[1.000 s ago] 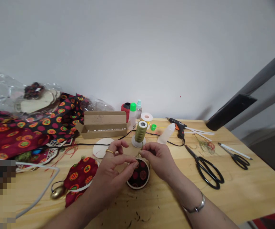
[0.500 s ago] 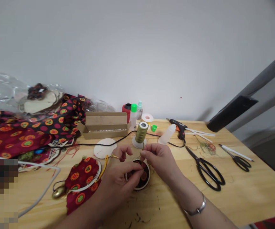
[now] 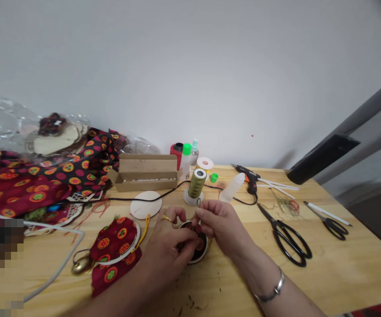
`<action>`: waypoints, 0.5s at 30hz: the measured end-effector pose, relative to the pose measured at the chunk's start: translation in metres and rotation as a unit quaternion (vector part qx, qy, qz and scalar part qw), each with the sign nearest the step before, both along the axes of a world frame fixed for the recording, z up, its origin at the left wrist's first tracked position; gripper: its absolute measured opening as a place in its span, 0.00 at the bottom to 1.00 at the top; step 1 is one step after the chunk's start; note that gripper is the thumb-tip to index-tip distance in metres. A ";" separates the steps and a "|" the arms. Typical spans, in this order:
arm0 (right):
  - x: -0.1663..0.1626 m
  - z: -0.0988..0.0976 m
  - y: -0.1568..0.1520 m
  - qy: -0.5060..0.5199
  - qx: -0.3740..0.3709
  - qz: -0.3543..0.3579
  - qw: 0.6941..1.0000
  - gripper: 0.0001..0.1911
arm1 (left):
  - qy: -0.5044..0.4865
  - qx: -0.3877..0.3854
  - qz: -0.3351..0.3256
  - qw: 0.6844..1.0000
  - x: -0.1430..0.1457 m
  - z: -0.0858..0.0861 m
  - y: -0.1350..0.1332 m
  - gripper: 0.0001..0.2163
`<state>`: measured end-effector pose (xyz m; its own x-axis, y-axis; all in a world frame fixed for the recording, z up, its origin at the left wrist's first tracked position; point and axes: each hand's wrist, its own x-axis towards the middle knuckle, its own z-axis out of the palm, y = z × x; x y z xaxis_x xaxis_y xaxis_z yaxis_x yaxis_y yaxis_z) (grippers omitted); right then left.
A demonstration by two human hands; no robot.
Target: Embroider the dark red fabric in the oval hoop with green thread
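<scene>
A small round dark fabric-covered piece with a white rim [image 3: 201,251] lies on the table under both hands. My left hand [image 3: 167,240], with a ring on one finger, is over its left side, thumb and forefinger pressed together. Whatever those fingertips hold is hidden. Just above the piece's upper right, my right hand [image 3: 221,224] pinches an olive-green thread [image 3: 198,201], a small loop of it standing above the fingertips. Right behind the hands stands a spool of olive-green thread [image 3: 196,185].
Large black scissors [image 3: 291,242], smaller scissors [image 3: 334,226] and a glue gun [image 3: 248,174] lie to the right. An open cardboard box [image 3: 147,180] and a white disc [image 3: 146,204] are behind my left hand. Patterned fabric pieces [image 3: 114,242] and a brass bell [image 3: 81,265] lie left.
My right hand has drawn slightly closer to my left over the round piece. The thread loop now shows above its fingertips. My left hand has barely shifted.
</scene>
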<state>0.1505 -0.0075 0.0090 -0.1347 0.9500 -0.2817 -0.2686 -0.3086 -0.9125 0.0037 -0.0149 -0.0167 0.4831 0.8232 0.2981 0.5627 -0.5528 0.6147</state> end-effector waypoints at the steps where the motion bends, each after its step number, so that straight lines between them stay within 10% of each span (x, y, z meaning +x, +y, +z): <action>1: 0.000 -0.001 0.000 0.001 0.002 -0.002 1.000 0.12 | 0.003 -0.003 0.002 1.000 0.000 0.001 0.000 0.11; 8: 0.002 0.002 0.003 -0.040 0.029 -0.021 0.999 0.11 | -0.087 -0.052 0.089 0.991 -0.012 0.015 0.004 0.08; 15: -0.001 0.004 -0.002 -0.137 0.042 -0.011 0.990 0.08 | -0.398 -0.103 0.112 0.905 -0.012 0.016 0.006 0.06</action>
